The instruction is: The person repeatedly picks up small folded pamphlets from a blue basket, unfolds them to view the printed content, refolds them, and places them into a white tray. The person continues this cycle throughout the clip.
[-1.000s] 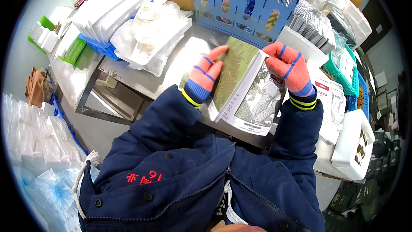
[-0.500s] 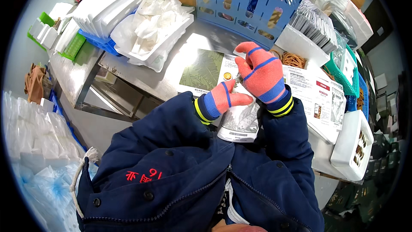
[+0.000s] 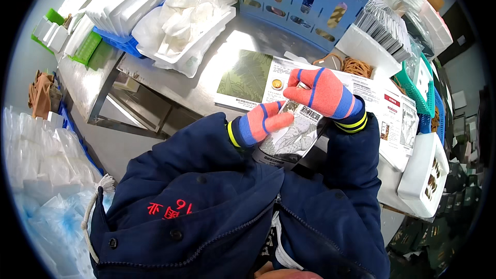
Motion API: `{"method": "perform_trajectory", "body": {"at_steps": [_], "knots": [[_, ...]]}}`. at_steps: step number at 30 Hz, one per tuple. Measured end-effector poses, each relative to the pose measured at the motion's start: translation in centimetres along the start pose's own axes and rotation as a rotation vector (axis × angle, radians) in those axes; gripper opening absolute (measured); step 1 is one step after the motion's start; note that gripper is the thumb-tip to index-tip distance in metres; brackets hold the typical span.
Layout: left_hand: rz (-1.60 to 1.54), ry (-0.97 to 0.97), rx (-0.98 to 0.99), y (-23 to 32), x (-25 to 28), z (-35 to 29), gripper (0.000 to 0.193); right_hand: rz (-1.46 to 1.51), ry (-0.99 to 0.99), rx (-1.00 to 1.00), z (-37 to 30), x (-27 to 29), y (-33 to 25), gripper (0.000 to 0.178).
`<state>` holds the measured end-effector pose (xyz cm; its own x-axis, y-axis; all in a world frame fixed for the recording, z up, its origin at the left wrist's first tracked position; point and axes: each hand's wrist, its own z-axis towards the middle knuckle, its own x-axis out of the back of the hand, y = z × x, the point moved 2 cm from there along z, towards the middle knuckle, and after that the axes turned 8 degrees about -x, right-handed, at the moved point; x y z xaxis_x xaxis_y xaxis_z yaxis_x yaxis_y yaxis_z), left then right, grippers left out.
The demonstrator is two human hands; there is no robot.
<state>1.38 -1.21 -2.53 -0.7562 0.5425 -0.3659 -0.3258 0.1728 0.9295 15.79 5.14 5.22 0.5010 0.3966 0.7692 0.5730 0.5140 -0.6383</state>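
Before my chest I hold a printed leaflet (image 3: 292, 137) with a grey line drawing, tilted and with its lower end close to my jacket. My left hand (image 3: 263, 120), in an orange glove with blue stripes, is closed at the leaflet's upper left edge. Over its top edge, my right hand (image 3: 318, 94) in a matching glove is pinched, with fingers bent; part of the top lies hidden under it. Behind my hands, an open printed sheet with a green leaf picture (image 3: 243, 77) rests on the metal table (image 3: 217, 62). More printed sheets (image 3: 395, 119) lie beyond my right wrist.
A large blue crate (image 3: 305, 0) stands at the back. White tubs hold crumpled bags (image 3: 188, 26), stacked cards (image 3: 385, 26) and small brown pieces (image 3: 434, 178). Brown rope (image 3: 356, 67) lies by a teal basket (image 3: 418, 85). Plastic bags (image 3: 51, 155) fill the lower left.
The leaflet has turned from a curled, glaring shape to a flatter tilt, showing its lettered upper part. My right hand has shifted slightly right and its fingers have come down to the top edge.
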Motion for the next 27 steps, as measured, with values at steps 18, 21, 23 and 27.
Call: {"method": "perform_trajectory", "body": {"at_steps": [18,21,23,27], "knots": [[0.370,0.101,-0.164,-1.7,2.4,-0.2,0.027,0.229,0.056,-0.214,-0.7,-1.0,2.3,0.031],[-0.117,0.265,-0.127,-0.6,1.3,-0.5,0.023,0.178,-0.003,-0.102,-1.1,-1.0,0.8,0.023],[0.405,0.209,-0.283,-1.9,2.9,-0.3,0.020,0.093,0.009,0.057,-1.2,-0.8,0.7,0.023],[1.080,0.229,-0.745,-0.9,2.8,0.4,0.015,0.202,0.003,-0.160,-1.4,-1.0,0.7,0.029]]}}
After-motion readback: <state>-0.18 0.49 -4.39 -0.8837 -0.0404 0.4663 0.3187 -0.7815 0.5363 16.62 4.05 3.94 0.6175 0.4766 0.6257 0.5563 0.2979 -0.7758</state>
